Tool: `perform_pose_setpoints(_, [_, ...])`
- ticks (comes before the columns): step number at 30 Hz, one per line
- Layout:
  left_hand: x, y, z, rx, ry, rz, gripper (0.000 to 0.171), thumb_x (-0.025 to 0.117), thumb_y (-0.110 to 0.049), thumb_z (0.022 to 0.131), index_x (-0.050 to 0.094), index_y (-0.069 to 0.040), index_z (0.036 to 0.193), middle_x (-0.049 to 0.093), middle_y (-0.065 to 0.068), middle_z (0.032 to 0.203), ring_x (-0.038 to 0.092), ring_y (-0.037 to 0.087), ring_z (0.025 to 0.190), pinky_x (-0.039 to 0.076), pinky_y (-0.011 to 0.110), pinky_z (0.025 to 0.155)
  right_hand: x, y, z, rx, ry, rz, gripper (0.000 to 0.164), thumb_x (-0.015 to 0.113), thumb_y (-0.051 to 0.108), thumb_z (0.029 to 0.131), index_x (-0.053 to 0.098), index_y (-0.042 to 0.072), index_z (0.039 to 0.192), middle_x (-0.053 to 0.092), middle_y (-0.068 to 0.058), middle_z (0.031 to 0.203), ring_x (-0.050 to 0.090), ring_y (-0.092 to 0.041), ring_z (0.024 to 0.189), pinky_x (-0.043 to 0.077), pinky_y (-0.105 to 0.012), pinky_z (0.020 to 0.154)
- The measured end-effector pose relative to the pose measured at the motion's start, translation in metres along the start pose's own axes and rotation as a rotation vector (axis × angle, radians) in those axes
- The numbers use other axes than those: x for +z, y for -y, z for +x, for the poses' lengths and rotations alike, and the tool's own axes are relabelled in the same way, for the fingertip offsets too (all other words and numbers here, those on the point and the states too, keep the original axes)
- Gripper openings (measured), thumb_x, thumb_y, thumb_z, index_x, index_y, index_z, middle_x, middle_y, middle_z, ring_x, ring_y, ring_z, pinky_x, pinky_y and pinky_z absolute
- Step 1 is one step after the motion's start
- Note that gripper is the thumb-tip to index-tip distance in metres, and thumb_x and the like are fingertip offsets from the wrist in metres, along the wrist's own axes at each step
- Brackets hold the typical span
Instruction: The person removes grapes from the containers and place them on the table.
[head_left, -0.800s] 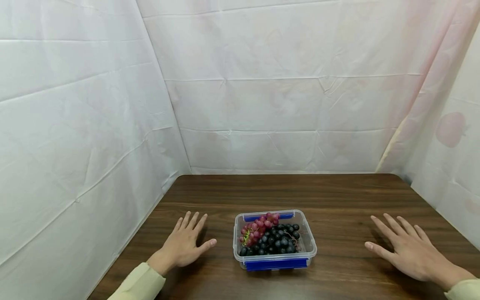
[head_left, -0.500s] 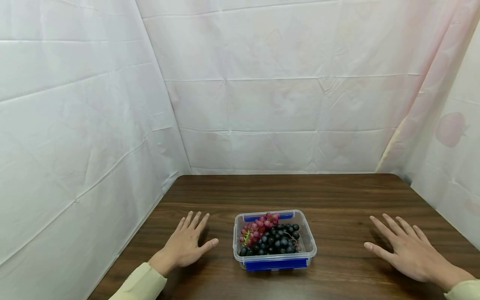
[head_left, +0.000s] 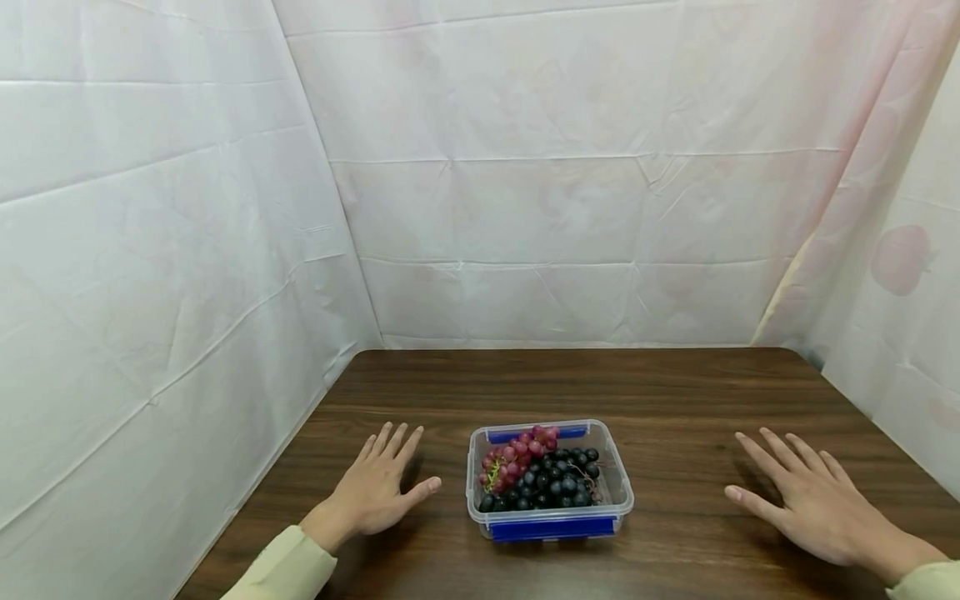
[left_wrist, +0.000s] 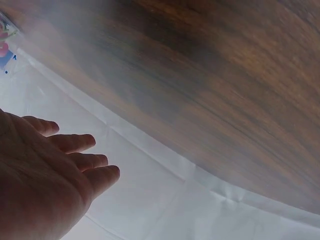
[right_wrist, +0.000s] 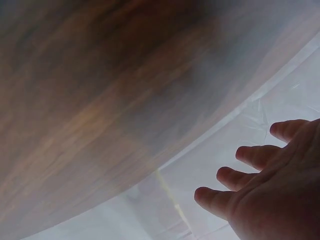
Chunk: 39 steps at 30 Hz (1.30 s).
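Evidently straight and spread, the fingers (head_left: 384, 446) of the left hand (head_left: 369, 492) grip nothing; those of the right hand (head_left: 817, 510) are likewise extended and hold nothing. Both hands are palm down over the desk (head_left: 675, 392), one on each side of a clear plastic container (head_left: 555, 516) and apart from it, the left hand being the closer. The container rests on the desk between them, open at the top, with blue strips (head_left: 553, 528) along its near and far sides. Within it, red grapes (head_left: 517, 452) occupy the far left, and dark grapes (head_left: 555, 483) the near side and right. Pale sleeves (head_left: 288, 562) end at the wrists. Creased white cloth (head_left: 525, 208) surrounds the desk at left, far and right.
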<state>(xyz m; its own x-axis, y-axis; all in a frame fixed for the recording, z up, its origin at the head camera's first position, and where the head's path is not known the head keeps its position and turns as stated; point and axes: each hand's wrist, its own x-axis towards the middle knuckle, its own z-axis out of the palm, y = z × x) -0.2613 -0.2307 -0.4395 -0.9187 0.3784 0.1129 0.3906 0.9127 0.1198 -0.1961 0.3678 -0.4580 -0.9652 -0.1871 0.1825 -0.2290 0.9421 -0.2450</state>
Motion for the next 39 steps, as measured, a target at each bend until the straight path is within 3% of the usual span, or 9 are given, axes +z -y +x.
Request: perform_pose_setpoints(39, [-0.002, -0.017, 0.003, 0.028, -0.006, -0.080, 0.088, 0.044, -0.068, 0.099, 0.023, -0.014, 0.165, 0.027, 0.020, 0.166, 0.013, 0.040, 0.155, 0.015, 0.060, 0.123, -0.001, 0.018, 0.000, -0.058, -0.018, 0.030, 0.083, 0.055, 0.054, 0.102, 0.014, 0.023, 0.167, 0.025, -0.033, 0.161, 0.015, -0.061, 0.145, -0.025, -0.067, 0.111])
